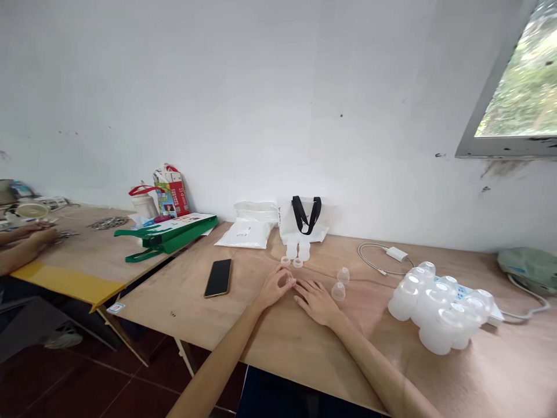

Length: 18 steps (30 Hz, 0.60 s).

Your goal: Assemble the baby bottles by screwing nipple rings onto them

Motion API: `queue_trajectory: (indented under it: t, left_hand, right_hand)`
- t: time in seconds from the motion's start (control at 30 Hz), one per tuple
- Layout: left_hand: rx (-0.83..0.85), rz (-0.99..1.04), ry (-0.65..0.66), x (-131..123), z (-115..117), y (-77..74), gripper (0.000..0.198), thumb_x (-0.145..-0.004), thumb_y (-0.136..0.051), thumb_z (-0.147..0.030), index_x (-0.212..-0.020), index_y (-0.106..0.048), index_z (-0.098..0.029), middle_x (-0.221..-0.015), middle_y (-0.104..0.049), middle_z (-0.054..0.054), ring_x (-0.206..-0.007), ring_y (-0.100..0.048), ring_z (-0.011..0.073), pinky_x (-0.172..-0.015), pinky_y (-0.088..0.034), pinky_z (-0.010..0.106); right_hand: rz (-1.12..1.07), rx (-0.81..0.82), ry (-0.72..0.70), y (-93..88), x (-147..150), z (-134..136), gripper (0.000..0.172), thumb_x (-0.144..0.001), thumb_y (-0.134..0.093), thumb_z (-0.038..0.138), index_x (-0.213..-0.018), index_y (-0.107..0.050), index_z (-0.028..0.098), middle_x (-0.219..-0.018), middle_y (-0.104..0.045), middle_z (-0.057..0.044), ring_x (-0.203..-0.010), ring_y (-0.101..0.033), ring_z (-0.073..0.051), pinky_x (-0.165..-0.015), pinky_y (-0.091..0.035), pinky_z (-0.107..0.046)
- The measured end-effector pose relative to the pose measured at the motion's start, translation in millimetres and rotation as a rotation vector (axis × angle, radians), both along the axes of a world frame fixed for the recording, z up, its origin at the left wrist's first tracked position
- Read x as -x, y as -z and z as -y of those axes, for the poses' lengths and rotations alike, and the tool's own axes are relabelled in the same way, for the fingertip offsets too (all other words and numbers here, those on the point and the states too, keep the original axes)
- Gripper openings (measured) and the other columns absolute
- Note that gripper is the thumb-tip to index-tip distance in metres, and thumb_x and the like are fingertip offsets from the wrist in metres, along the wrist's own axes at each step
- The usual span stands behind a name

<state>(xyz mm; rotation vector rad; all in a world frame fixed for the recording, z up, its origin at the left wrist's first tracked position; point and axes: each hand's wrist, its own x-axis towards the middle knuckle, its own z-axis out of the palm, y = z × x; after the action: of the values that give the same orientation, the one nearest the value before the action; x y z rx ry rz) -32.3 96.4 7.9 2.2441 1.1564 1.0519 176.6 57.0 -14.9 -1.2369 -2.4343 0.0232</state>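
Observation:
My left hand (pixel 274 288) rests on the wooden table with its fingers curled and thumb drawn in. Something small and clear shows between them, too indistinct to name. Close beside it, fingertips almost meeting it, my right hand (pixel 317 301) lies palm down with fingers stretched out. Just beyond are two translucent rings (pixel 285 260) and two small white translucent bottles (pixel 303 251). To the right of my right hand sit two clear domed caps (pixel 338 291), one behind the other.
A phone (pixel 218 278) lies on the left. White packets (pixel 246 233) and a white bag with black handles (pixel 322 232) are by the wall. Several translucent bottles (pixel 439 305) cluster right, near a cable (pixel 365 258). Another person's hands (pixel 41 238) are at the left table.

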Motion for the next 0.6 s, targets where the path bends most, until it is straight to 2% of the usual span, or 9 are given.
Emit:
queue_trajectory:
  t: [0.1, 0.27, 0.37, 0.43, 0.5, 0.53, 0.6]
  left_hand:
    - [0.004, -0.064, 0.072, 7.7, 2.4, 0.8, 0.019, -0.096, -0.063, -0.041, -0.094, -0.073, -0.024, -0.127, -0.065, 0.003, -0.127, -0.054, 0.0254, -0.114, -0.04, 0.036]
    - [0.035, -0.104, 0.11, 10.8, -5.8, 9.7, 0.014, -0.09, -0.073, -0.039, -0.091, -0.074, -0.025, -0.129, -0.064, 0.006, -0.128, -0.056, 0.025, -0.116, -0.041, 0.037]
    - [0.085, -0.11, 0.117, 9.7, -9.0, 14.2, 0.023, -0.087, -0.076, -0.043, -0.101, -0.072, -0.025, -0.127, -0.066, 0.006, -0.124, -0.06, 0.0272, -0.116, -0.041, 0.043]
    - [0.106, -0.103, 0.108, 9.1, -9.2, 14.7, 0.042, -0.086, -0.077, -0.048, -0.118, -0.067, -0.025, -0.126, -0.067, 0.008, -0.12, -0.062, 0.0283, -0.113, -0.044, 0.045]
    - [0.103, -0.085, 0.078, 7.6, -11.1, 13.7, 0.057, -0.088, -0.073, -0.053, -0.135, -0.057, -0.024, -0.131, -0.065, 0.01, -0.123, -0.061, 0.028, -0.11, -0.047, 0.042]
    - [0.091, -0.077, 0.053, 6.4, -13.5, 13.1, 0.058, -0.092, -0.067, -0.054, -0.139, -0.053, -0.024, -0.135, -0.063, 0.01, -0.126, -0.06, 0.0267, -0.11, -0.048, 0.04]
    - [0.055, -0.07, -0.01, 2.6, -22.1, 11.8, 0.045, -0.103, -0.047, -0.051, -0.14, -0.052, -0.025, -0.139, -0.061, 0.01, -0.13, -0.058, 0.0229, -0.113, -0.046, 0.037]
  right_hand:
    - [-0.033, 0.017, -0.011, -0.7, 0.0, -1.2, 0.038, -0.108, -0.039, 0.026, -0.134, -0.067, 0.023, -0.147, -0.061, -0.009, -0.137, -0.053, -0.029, -0.116, -0.038, -0.049]
    - [-0.109, 0.053, -0.005, 3.6, -4.0, -5.8, 0.035, -0.101, -0.042, 0.012, -0.122, -0.068, 0.022, -0.131, -0.07, -0.007, -0.123, -0.063, -0.024, -0.111, -0.044, -0.042]
    - [-0.129, 0.061, 0.03, 8.6, -5.8, -8.8, 0.033, -0.096, -0.043, 0.008, -0.113, -0.067, 0.021, -0.119, -0.073, -0.006, -0.114, -0.065, -0.023, -0.102, -0.049, -0.04]
    - [-0.13, 0.057, 0.048, 10.6, -5.8, -9.9, 0.031, -0.094, -0.044, 0.007, -0.112, -0.066, 0.021, -0.117, -0.072, -0.006, -0.113, -0.065, -0.024, -0.1, -0.049, -0.04]
    - [-0.127, 0.051, 0.071, 11.3, -5.0, -10.5, 0.031, -0.093, -0.045, 0.008, -0.114, -0.065, 0.02, -0.12, -0.071, -0.008, -0.115, -0.064, -0.026, -0.101, -0.048, -0.041]
    - [-0.126, 0.048, 0.086, 11.4, -4.6, -10.8, 0.031, -0.094, -0.045, 0.008, -0.115, -0.065, 0.02, -0.122, -0.07, -0.009, -0.117, -0.063, -0.026, -0.102, -0.048, -0.041]
    - [-0.126, 0.043, 0.126, 11.6, -4.8, -11.4, 0.031, -0.097, -0.042, 0.011, -0.118, -0.065, 0.019, -0.126, -0.069, -0.01, -0.119, -0.062, -0.026, -0.104, -0.046, -0.041]
